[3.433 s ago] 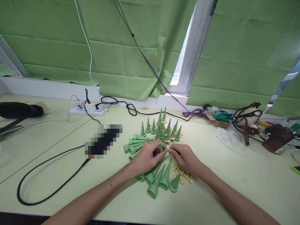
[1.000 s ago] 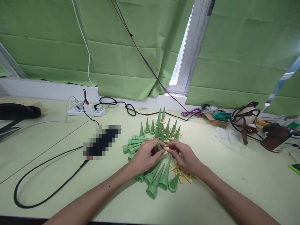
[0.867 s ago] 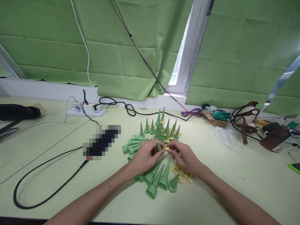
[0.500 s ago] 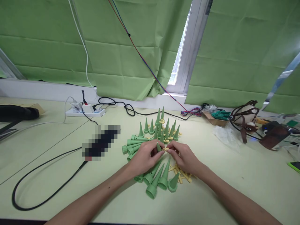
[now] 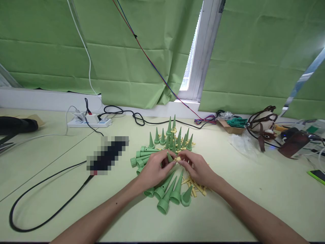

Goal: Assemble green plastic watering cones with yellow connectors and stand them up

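Note:
My left hand [image 5: 157, 169] is closed around a green plastic spike [image 5: 170, 157], its pointed tip showing above the fingers. Facing it, my right hand [image 5: 196, 166] pinches a small yellow valve piece [image 5: 178, 159] against the spike's side. Where the two parts meet is partly hidden by my fingers. Several loose green spikes [image 5: 166, 200] lie below and left of my hands. Small yellow valves [image 5: 194, 186] are heaped under my right hand. Beyond my fingers, several green spikes [image 5: 163, 137] stand upright on their wide ends, some with yellow valves attached.
A pixelated dark object [image 5: 109, 157] with a black cable lies on the left of the table [image 5: 254, 210]. Behind it sits a white power strip [image 5: 88, 121]. At the right are a cardboard box [image 5: 231, 128], clear plastic wrap [image 5: 242, 145] and a green-edged phone [image 5: 317, 177].
The yellow valve piece has turned in my right fingers, and its wider side now shows. Both hands stay together in nearly the same place; the whole view has shifted slightly.

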Demonstrator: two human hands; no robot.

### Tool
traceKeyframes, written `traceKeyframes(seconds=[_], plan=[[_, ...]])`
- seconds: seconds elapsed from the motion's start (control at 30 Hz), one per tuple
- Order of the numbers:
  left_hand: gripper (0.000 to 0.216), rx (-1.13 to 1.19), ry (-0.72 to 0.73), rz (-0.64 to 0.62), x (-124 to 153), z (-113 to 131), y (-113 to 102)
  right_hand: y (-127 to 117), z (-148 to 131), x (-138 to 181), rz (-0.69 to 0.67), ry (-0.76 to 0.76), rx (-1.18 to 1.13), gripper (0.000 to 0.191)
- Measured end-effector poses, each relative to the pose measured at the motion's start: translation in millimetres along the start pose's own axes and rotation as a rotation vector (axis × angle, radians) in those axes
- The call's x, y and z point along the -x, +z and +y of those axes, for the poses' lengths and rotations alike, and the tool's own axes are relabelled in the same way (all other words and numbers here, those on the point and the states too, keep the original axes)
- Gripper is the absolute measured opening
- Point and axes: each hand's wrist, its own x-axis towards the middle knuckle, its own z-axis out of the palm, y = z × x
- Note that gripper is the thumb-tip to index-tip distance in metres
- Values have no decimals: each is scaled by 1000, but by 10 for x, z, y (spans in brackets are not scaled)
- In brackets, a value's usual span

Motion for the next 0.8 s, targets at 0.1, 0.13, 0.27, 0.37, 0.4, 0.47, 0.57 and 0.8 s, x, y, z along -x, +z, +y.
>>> traceKeyframes(seconds=[0.1, 0.13, 0.27, 0.37, 0.4, 0.47, 0.57, 0.8], plan=[[16, 14, -5, 10, -5, 8, -8, 1, 10, 6, -1, -15, -15, 12], [16, 16, -7, 7, -6, 12, -10, 3, 17, 7, 1, -21, -15, 12], [14, 22, -12, -8, -4, 13, -7, 12, 43, 4, 16, -31, -23, 11], [13, 16, -9, -6, -1, 0, 1, 16, 51, 1, 19, -28, -28, 11], [13, 12, -8, -8, -1, -4, 2, 17, 52, 1, 19, -27, -29, 11], [13, 8, -10, -15, -1, -9, 2, 17, 54, 2, 13, -24, -31, 10], [13, 9, -7, -19, -2, -10, -1, 16, 57, 5, 5, -18, -31, 9], [8, -22, 55, -19, 4, -9, -1, 10, 59, 8, -7, -4, -31, 8]])
